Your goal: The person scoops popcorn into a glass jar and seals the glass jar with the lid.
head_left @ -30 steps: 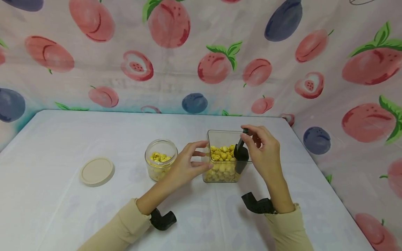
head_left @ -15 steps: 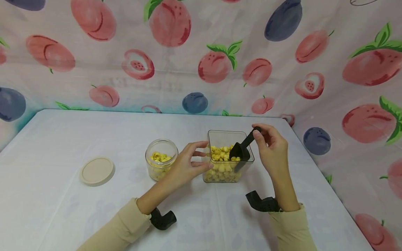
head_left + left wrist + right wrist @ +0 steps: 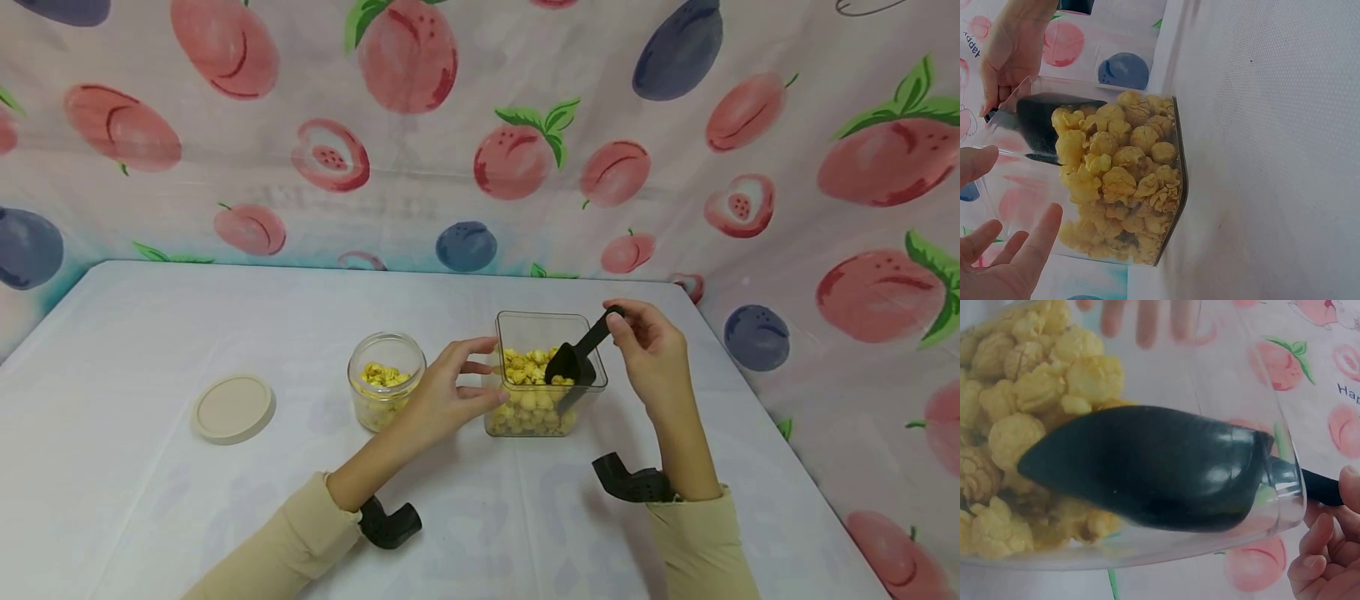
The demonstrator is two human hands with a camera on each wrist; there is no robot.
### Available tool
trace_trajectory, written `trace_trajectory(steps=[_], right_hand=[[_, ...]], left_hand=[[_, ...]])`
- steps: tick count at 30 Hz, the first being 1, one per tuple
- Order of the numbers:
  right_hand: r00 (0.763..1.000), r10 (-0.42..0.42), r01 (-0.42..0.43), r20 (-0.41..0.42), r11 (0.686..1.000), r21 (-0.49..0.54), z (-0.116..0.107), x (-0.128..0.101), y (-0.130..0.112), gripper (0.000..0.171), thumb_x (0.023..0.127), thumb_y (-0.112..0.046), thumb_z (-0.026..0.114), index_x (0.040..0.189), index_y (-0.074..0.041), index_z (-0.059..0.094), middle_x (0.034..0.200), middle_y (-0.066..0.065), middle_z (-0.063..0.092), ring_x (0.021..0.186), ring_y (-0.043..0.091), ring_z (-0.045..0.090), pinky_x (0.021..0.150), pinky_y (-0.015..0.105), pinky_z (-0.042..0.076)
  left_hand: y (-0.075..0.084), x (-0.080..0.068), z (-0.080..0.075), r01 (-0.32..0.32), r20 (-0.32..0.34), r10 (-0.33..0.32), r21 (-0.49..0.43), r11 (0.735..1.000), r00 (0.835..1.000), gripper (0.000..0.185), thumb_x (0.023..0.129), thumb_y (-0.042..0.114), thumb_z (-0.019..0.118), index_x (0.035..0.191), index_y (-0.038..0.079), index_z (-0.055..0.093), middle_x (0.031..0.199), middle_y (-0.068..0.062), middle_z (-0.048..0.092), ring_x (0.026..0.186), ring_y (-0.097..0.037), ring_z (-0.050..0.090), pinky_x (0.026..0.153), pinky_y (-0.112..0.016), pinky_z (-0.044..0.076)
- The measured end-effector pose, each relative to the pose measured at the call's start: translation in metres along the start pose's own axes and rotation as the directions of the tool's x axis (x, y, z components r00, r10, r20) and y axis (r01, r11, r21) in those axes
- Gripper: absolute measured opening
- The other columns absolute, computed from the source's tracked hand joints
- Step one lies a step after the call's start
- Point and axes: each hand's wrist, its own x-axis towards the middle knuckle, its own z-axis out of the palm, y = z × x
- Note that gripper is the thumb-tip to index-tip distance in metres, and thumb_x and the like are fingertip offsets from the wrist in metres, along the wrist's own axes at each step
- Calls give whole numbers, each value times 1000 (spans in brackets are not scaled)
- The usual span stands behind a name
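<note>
My right hand [image 3: 651,350] pinches the end of a black scoop's [image 3: 576,363] handle. The scoop tilts down to the left inside a clear square container [image 3: 543,315], its tip in the yellow popcorn [image 3: 528,367]. Through the container wall, the right wrist view shows the scoop's dark back [image 3: 1147,469] against the popcorn [image 3: 1016,437]. My left hand [image 3: 450,392] is at the container's left side, fingers spread and mostly straight. In the left wrist view those fingers [image 3: 1038,247] lie right at the clear wall.
Left of the container stands a round clear jar [image 3: 386,346] without its lid, holding some popcorn. A beige round lid [image 3: 232,408] lies farther left on the white table [image 3: 300,308]. A fruit-printed cloth [image 3: 412,167] hangs behind.
My right hand has moved right and tipped the scoop from nearly upright to a slant, its tip shifting left into the popcorn. My left hand stays in place.
</note>
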Motion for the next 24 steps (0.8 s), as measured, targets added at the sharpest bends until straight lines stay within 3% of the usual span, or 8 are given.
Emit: trace_trajectory(steps=[5, 12, 20, 24], right_hand=[[1000, 9, -8, 21, 999, -44, 0, -2, -2, 25, 91, -16, 60, 112, -2, 62, 78, -14, 53, 74, 3, 50, 66, 11, 43], [998, -25, 33, 50, 984, -176, 2, -5, -5, 25, 90, -20, 62, 109, -3, 63, 85, 8, 60, 75, 1, 51, 67, 9, 42], [998, -15, 18, 68, 999, -49, -3, -1, 0, 26, 92, -15, 59, 112, 1, 61, 78, -14, 52, 73, 1, 50, 66, 12, 46], [998, 2, -4, 69, 1000, 20, -6, 1, 2, 28, 92, -16, 59, 114, 1, 60, 76, -16, 52, 73, 2, 51, 65, 13, 46]], left_hand=[[0, 0, 0, -3, 3, 3, -2, 1000, 1000, 63, 80, 14, 73, 136, 14, 44, 136, -9, 44, 115, -27, 53, 89, -34, 53], [0, -1, -1, -4, 5, 4, -7, 1000, 1000, 64, 81, 16, 73, 137, 14, 43, 136, -12, 43, 115, -27, 53, 89, -34, 53], [-1, 0, -1, -10, 11, 10, 1, 1000, 1000, 64, 81, 15, 73, 137, 14, 42, 137, -8, 43, 115, -24, 53, 90, -35, 53], [-1, 0, -1, -12, 14, 12, -2, 1000, 1000, 63, 81, 15, 72, 137, 14, 43, 137, -7, 43, 115, -24, 53, 90, -35, 53]])
